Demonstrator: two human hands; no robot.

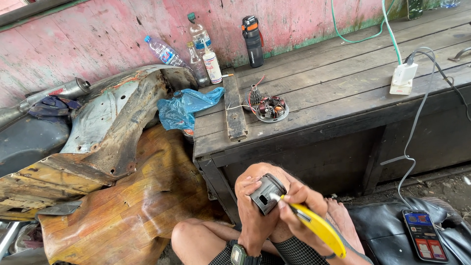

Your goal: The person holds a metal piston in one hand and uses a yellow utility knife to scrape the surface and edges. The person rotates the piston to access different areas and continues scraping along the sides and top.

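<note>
Before a dark wooden bench point(314, 98), the left hand point(252, 216) grips a grey metal cylinder point(267, 193), the right hand point(299, 208) clasping a yellow-handled tool point(319, 226).

I had soft, even daylight, bright across the counter point(319, 93) and pink wall point(98, 34), shadow pooling beneath. No harsh glare. Focus held sharp; lines bowed slightly toward the edges from the wide lens.

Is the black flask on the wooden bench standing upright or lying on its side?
Upright. The black flask stands on its base at the back of the wooden bench, its cap pointing up, near the pink wall.
</note>
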